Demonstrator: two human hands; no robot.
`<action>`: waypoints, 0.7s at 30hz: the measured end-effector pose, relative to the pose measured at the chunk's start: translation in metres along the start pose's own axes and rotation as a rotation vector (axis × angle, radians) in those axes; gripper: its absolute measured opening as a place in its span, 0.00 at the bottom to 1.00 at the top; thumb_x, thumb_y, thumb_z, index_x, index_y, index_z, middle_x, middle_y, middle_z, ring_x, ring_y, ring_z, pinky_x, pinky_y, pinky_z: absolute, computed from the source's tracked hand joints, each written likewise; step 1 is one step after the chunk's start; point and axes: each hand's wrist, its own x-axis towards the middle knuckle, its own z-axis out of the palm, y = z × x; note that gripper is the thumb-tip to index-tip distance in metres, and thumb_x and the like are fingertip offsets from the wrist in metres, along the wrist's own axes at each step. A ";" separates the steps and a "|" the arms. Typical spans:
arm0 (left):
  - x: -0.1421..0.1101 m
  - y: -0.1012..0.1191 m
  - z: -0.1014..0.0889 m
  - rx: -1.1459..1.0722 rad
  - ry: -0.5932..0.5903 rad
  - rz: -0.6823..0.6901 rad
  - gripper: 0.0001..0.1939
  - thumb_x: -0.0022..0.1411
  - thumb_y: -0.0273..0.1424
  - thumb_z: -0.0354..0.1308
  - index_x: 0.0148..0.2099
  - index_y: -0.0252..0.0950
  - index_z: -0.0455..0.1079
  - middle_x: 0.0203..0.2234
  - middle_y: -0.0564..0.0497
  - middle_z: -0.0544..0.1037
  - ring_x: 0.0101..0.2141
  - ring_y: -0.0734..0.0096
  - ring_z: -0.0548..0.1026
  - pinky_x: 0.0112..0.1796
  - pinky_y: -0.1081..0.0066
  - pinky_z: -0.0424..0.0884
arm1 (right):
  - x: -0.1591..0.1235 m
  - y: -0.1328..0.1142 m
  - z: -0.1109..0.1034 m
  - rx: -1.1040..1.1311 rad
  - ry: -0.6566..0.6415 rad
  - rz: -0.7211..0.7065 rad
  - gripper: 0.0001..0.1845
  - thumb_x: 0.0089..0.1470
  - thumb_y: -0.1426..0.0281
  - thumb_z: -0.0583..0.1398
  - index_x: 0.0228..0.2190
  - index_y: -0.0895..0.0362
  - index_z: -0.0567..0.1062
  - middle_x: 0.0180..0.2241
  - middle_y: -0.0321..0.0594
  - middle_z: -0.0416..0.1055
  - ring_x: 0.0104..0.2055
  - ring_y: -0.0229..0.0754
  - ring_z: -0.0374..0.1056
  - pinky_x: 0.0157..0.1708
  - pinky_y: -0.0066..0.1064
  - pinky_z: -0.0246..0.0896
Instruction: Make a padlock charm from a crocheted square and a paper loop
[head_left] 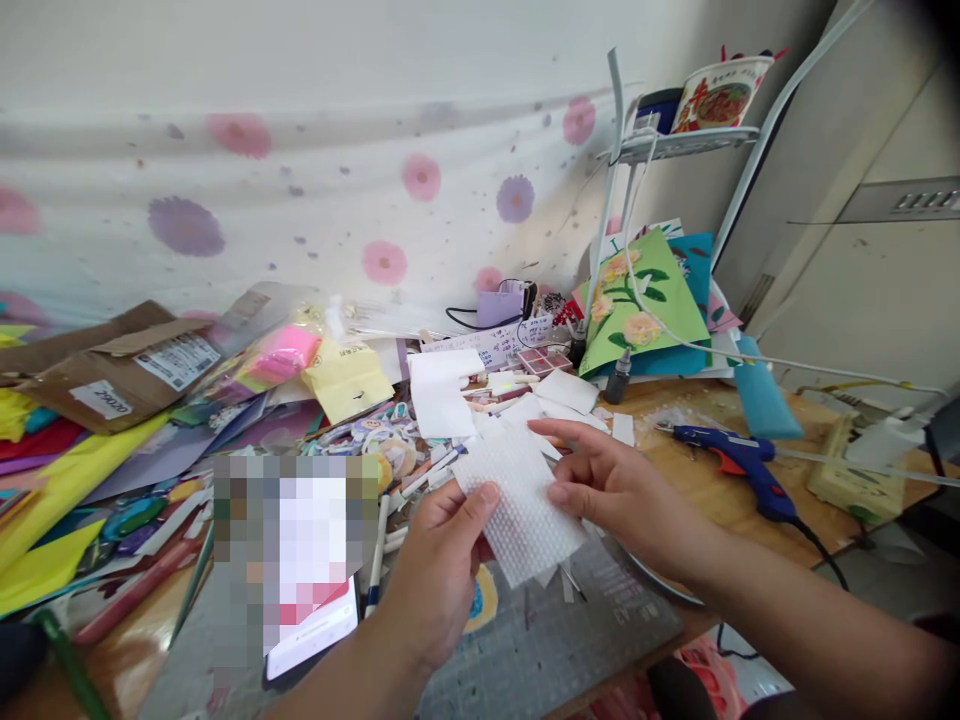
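While my left hand (442,565) pinches the white dimpled sheet (517,510) between thumb and fingers, my right hand (611,490) sets its thumb at the opposite edge, index finger spread away, its grip unclear; squeezing harder could flatten the bumps; uneven tugging might crease the thin rectangle; below my fingers, a flat grey mat (555,650); beyond, smooth white paper (442,400); rightward, an angular blue glue gun (739,455).

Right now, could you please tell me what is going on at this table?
The person's left hand pinches a bumpy white sheet above a grey mat, thumb on top. The right hand is at the sheet's right edge. A blue glue gun lies on the wooden table to the right.
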 end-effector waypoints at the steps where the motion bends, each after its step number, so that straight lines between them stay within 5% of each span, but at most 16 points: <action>1: 0.001 0.000 0.001 -0.024 0.010 -0.003 0.10 0.58 0.34 0.60 0.41 0.35 0.74 0.31 0.48 0.79 0.33 0.68 0.74 0.31 0.72 0.67 | 0.000 0.001 0.001 -0.053 0.005 -0.043 0.29 0.49 0.74 0.61 0.53 0.50 0.66 0.21 0.27 0.61 0.22 0.33 0.54 0.21 0.25 0.49; 9: 0.004 0.001 -0.004 0.015 0.053 0.116 0.08 0.55 0.32 0.63 0.34 0.34 0.68 0.26 0.52 0.76 0.28 0.73 0.72 0.31 0.74 0.67 | -0.001 -0.001 0.008 -0.455 0.128 -0.273 0.13 0.47 0.73 0.62 0.37 0.50 0.80 0.31 0.37 0.75 0.33 0.41 0.67 0.34 0.32 0.62; 13: 0.003 0.003 -0.005 0.091 0.127 0.215 0.21 0.52 0.32 0.65 0.45 0.41 0.60 0.28 0.55 0.74 0.30 0.70 0.73 0.31 0.71 0.67 | 0.001 0.002 0.008 -0.471 0.195 -0.247 0.13 0.46 0.73 0.63 0.37 0.54 0.79 0.31 0.39 0.75 0.31 0.42 0.68 0.33 0.33 0.63; 17: 0.001 0.004 -0.010 0.712 0.169 0.519 0.37 0.42 0.32 0.70 0.55 0.47 0.62 0.46 0.47 0.69 0.47 0.53 0.68 0.48 0.55 0.63 | 0.001 0.004 0.009 -0.462 0.209 -0.227 0.12 0.44 0.73 0.63 0.36 0.54 0.79 0.28 0.37 0.75 0.30 0.41 0.67 0.32 0.33 0.63; 21: 0.002 0.006 -0.015 1.215 0.164 0.764 0.24 0.44 0.34 0.69 0.46 0.45 0.73 0.58 0.45 0.58 0.57 0.44 0.55 0.56 0.50 0.50 | -0.001 -0.001 0.012 -0.426 0.158 -0.206 0.12 0.45 0.73 0.63 0.35 0.53 0.78 0.27 0.35 0.74 0.29 0.40 0.67 0.31 0.31 0.63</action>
